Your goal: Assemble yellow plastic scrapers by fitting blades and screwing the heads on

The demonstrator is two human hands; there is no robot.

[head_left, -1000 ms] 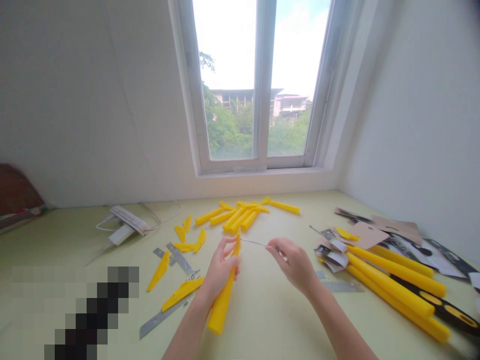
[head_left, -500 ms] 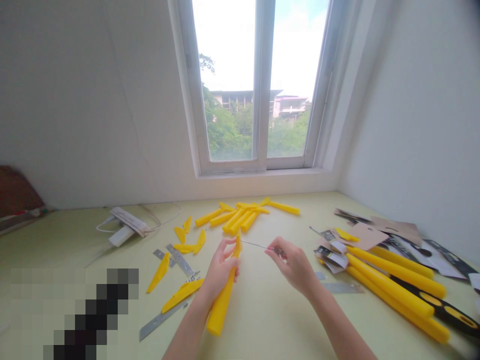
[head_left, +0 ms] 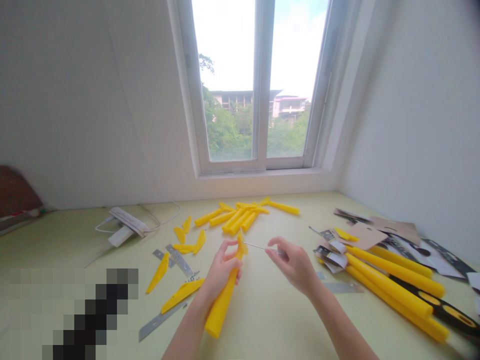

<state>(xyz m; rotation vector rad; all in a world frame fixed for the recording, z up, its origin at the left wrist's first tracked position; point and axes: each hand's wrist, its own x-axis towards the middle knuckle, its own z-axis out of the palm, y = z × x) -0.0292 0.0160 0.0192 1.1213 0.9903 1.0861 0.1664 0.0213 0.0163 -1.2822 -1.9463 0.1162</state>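
Note:
My left hand (head_left: 219, 270) is wrapped round a yellow tubular scraper handle (head_left: 222, 305), its thick end toward me and its narrow head pointing away. From the right, my right hand (head_left: 294, 265) grips a screwdriver (head_left: 255, 245). The thin shaft reaches the head of the handle, and most of the screwdriver's grip is hidden in my fingers. Left of my left hand lie a long yellow blade cover (head_left: 182, 296), a metal blade (head_left: 159, 322) and a cluster of small screws (head_left: 193, 276).
Several yellow handles (head_left: 240, 220) lie beneath the window (head_left: 262, 162). More long yellow handles (head_left: 393, 287) and cardboard packaging (head_left: 397, 230) cover the right side. At the back left sits a white power strip (head_left: 129, 221). Smaller yellow covers (head_left: 157, 272) lie nearer.
The handle's head has turned slightly in my left hand, showing more of its side. My right index finger has lifted a little, with the shaft still against the head.

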